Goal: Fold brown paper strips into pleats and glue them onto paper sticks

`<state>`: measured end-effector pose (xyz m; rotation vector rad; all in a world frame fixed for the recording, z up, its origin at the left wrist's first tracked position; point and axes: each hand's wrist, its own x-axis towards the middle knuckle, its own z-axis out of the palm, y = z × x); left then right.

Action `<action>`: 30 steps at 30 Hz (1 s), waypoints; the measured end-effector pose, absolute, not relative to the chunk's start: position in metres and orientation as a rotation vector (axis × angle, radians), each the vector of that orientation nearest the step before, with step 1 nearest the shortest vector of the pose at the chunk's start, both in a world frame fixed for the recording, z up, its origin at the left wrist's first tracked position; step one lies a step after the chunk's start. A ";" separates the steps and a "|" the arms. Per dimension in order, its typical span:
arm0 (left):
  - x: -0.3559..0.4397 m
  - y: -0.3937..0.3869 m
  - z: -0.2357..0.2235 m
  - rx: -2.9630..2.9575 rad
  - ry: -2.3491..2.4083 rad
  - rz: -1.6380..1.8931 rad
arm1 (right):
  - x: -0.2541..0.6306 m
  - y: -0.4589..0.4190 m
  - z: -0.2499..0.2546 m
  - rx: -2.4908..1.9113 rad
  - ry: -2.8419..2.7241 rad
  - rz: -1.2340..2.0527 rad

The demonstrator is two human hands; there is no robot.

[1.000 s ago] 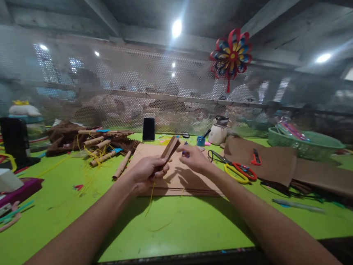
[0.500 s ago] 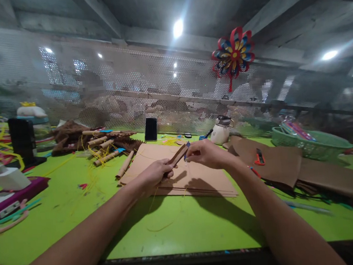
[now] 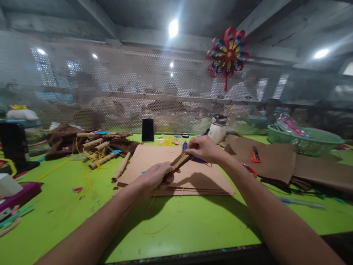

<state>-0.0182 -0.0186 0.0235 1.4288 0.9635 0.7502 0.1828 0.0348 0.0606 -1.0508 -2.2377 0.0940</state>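
Observation:
My left hand (image 3: 161, 174) is closed around a narrow folded strip of brown paper (image 3: 181, 161), which tilts up and to the right. At its far end my right hand (image 3: 204, 148) has thumb and fingers pinched together. A thin yellow string (image 3: 179, 163) appears to run along the strip to these fingertips. Something blue (image 3: 184, 146) shows beside the fingertips, with more blue below them; its kind is unclear. Beneath both hands lies a stack of brown paper sheets (image 3: 147, 153) on the green table (image 3: 136, 235).
Tied brown paper rolls (image 3: 100, 149) with yellow strings lie left of the stack. A phone (image 3: 147, 129) and a white jug (image 3: 218, 131) stand behind. To the right are brown paper (image 3: 274, 159), an orange cutter (image 3: 255, 155) and a green basket (image 3: 316, 141).
My hands have shifted on the strip, the right fingers now pinching closer over its end. More of the blue material shows. The whole view has swung slightly.

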 end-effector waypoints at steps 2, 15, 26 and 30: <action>-0.017 -0.019 0.022 1.424 0.942 0.763 | 0.182 0.036 0.059 -1.058 -2.215 0.193; -0.016 -0.023 0.023 1.462 1.045 0.865 | 0.191 0.042 0.056 -0.936 -2.046 0.758; -0.018 -0.021 0.025 1.519 0.896 0.911 | 0.198 0.057 0.042 -0.812 -1.850 0.941; -0.017 -0.021 0.025 1.527 0.861 0.912 | 0.191 0.061 0.035 -0.791 -1.724 1.018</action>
